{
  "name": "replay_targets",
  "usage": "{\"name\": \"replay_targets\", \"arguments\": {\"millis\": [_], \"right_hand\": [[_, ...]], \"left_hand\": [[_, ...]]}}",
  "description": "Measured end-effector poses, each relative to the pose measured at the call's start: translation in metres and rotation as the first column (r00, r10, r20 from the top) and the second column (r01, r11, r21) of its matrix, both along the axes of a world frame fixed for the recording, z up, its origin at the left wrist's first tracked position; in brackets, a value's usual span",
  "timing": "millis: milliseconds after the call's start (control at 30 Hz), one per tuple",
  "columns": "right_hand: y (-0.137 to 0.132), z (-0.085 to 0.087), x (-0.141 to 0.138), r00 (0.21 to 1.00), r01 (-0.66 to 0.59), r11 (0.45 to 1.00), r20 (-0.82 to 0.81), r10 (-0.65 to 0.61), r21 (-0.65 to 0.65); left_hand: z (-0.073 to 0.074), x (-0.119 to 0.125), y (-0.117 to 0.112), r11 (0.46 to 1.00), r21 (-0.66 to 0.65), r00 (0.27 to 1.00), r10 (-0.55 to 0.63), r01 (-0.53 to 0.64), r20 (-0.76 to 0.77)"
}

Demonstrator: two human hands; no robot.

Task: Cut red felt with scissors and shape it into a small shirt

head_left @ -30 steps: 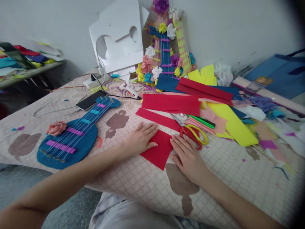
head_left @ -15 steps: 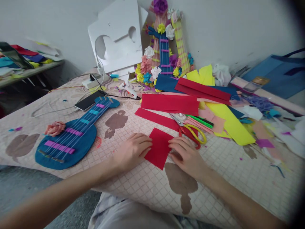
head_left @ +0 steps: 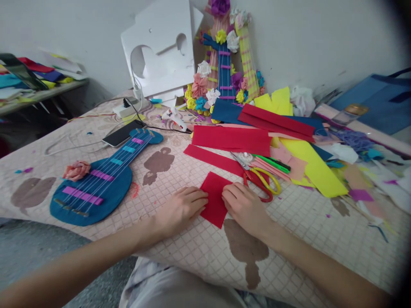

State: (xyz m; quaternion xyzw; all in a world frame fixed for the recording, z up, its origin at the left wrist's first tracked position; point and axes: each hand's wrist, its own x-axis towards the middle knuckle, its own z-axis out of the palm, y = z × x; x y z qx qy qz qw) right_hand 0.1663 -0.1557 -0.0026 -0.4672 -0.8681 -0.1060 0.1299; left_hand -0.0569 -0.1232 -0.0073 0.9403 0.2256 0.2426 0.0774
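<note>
A small red felt piece (head_left: 213, 197) lies on the patterned cloth (head_left: 199, 252) near the front edge. My left hand (head_left: 181, 209) rests at its left edge with fingers curled and the fingertips pinching the felt. At the right edge my right hand (head_left: 244, 207) does the same, fingers bent onto the piece. The two hands are close together, and only a narrow part of the felt shows between them.
Red-and-yellow scissors (head_left: 260, 183) lie just beyond my right hand. Red felt strips (head_left: 231, 139), a yellow sheet (head_left: 313, 167) and scraps fill the right. A blue felt guitar (head_left: 96, 185), phone (head_left: 122, 133) and glue gun (head_left: 175, 117) lie left; flowered guitars (head_left: 224, 64) lean on the wall.
Both hands went from lying flat and apart on the red piece to curled at its edges, drawn closer together. The visible felt has grown narrower.
</note>
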Motion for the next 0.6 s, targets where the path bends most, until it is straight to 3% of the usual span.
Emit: {"name": "replay_targets", "arguments": {"millis": [167,367,500,600], "right_hand": [[0.000,-0.004,0.003,0.995,-0.030,0.998,-0.098,0.035,0.049],[0.000,-0.009,0.006,0.993,-0.074,0.997,-0.088,0.076,0.030],[0.000,-0.012,0.007,0.994,-0.065,0.997,-0.085,0.068,0.044],[0.000,-0.011,0.006,0.993,-0.057,0.998,-0.097,0.060,0.028]], "left_hand": [[0.000,0.000,0.000,1.000,-0.001,1.000,0.002,-0.002,-0.006],[0.000,0.000,0.001,1.000,0.025,1.000,0.005,-0.005,-0.018],[0.001,0.001,0.005,0.989,0.123,0.986,-0.067,0.086,-0.152],[0.001,0.001,0.008,0.985,0.126,0.962,-0.084,0.120,-0.259]]}}
